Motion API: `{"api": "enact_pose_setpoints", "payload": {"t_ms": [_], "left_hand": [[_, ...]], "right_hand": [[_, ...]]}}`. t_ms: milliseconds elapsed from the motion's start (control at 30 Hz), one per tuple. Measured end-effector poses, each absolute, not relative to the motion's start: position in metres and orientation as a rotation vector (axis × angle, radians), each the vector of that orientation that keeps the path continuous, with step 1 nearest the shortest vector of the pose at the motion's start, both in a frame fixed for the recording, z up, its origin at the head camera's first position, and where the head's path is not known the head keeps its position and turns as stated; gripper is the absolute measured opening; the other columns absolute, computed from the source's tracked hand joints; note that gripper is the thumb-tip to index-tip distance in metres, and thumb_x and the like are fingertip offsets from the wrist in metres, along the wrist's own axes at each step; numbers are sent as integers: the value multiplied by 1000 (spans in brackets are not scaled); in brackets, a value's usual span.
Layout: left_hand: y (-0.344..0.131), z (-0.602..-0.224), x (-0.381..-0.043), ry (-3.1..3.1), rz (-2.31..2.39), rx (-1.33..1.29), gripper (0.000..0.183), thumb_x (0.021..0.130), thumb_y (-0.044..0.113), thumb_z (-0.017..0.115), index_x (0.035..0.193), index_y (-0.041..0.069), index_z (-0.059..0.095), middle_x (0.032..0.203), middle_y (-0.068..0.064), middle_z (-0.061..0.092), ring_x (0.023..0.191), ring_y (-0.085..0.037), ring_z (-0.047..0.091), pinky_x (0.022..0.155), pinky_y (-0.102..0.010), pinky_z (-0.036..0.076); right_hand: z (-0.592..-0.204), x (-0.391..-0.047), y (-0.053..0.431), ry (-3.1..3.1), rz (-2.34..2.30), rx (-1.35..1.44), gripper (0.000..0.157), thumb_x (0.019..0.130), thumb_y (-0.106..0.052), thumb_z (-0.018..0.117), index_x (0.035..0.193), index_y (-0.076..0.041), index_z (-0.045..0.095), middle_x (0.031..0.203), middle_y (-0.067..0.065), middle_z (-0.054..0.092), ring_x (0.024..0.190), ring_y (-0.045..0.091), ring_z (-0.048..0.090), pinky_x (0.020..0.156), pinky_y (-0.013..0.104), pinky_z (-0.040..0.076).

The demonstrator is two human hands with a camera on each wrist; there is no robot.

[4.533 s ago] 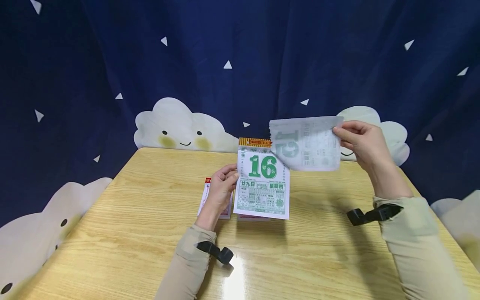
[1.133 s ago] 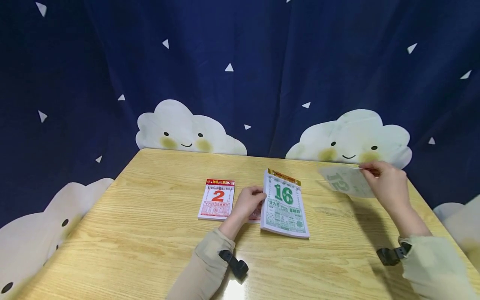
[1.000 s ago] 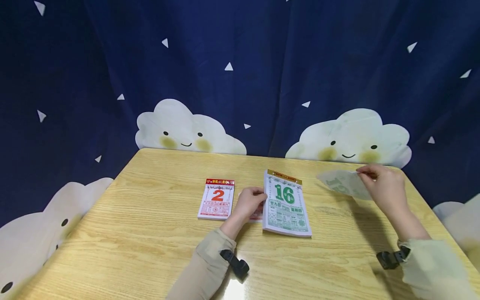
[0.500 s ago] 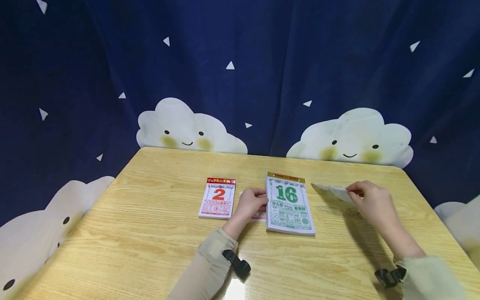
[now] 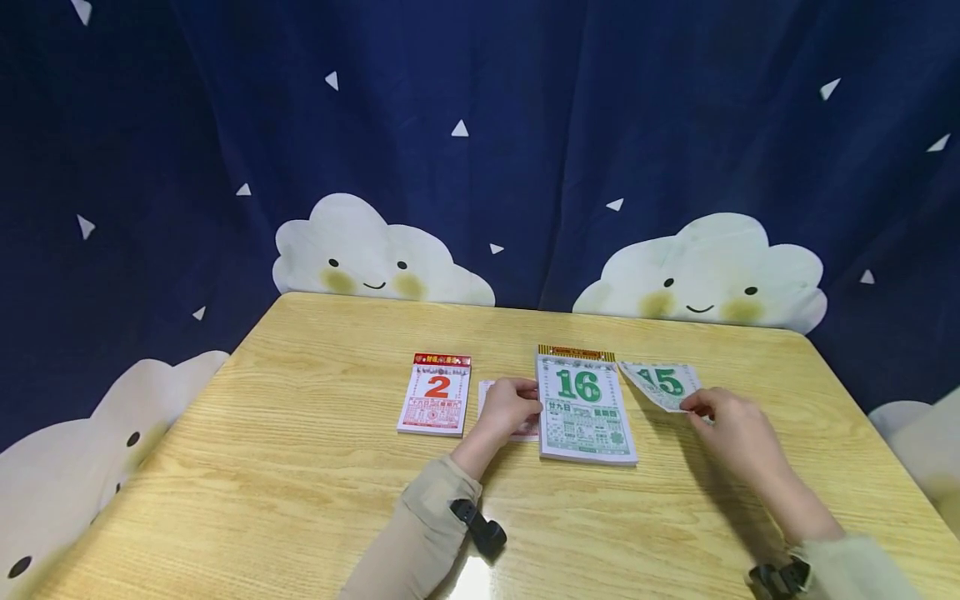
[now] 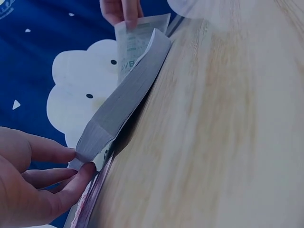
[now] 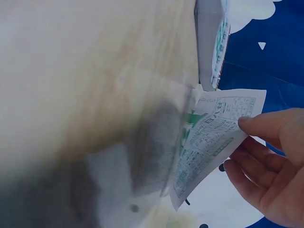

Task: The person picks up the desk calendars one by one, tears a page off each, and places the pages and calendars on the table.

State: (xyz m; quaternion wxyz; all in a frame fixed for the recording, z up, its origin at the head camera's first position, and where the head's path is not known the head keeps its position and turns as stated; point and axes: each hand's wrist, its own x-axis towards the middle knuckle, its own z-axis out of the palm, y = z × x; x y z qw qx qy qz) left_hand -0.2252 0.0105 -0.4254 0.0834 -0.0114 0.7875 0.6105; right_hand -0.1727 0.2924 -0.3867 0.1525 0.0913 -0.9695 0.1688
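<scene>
A thick tear-off calendar (image 5: 588, 429) with a green 16 and a gold-and-red header lies face up at the table's middle. My left hand (image 5: 506, 408) pinches its left edge between thumb and fingers; in the left wrist view that edge of the pad (image 6: 126, 90) is raised off the table. To the right, my right hand (image 5: 738, 429) pinches the lower right of a loose calendar sheet (image 5: 667, 383) printed with a green 15. The thin sheet (image 7: 209, 137) curls, its lower left part lifted in the head view.
Left of the hands, a smaller calendar (image 5: 435, 398) with a red header and red 2 lies on the wooden table (image 5: 300, 467). A red-printed paper item (image 5: 527, 429) is partly hidden under my left hand. A navy cloud-patterned curtain (image 5: 525, 150) hangs behind.
The big calendar has come down from upright to the table, slightly rightwards. My right hand has carried the torn sheet down beside it, turning its printed 15 face up.
</scene>
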Motion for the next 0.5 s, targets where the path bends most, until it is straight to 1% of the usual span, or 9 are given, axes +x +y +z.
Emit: {"api": "enact_pose_setpoints", "payload": {"t_ms": [133,333,500], "left_hand": [[12,-424,-224,2386,1782,-16,39,73,-5,64,112,-4,61,91,-10,65,75,-11,59,65,-21,51],[14,-426,-223,2417,1727,46,44,72,-4,65,115,-4,59,93,-10,65,80,-13,59,69,-20,50],[16,-426,-225,2474,1673,67,43,72,-4,64,115,-3,59,93,-8,65,81,-13,59,68,-20,49]], "right_hand": [[-391,-170,292,-2840,456,271,6,76,-5,65,82,-5,67,84,15,64,77,33,61,64,48,46],[-401,-167,293,-2904,436,325,6,74,-7,69,79,-10,66,87,9,62,79,30,61,64,45,47],[-407,-167,295,-2972,441,362,10,73,-9,70,79,-12,64,88,9,61,81,28,60,69,45,47]]}}
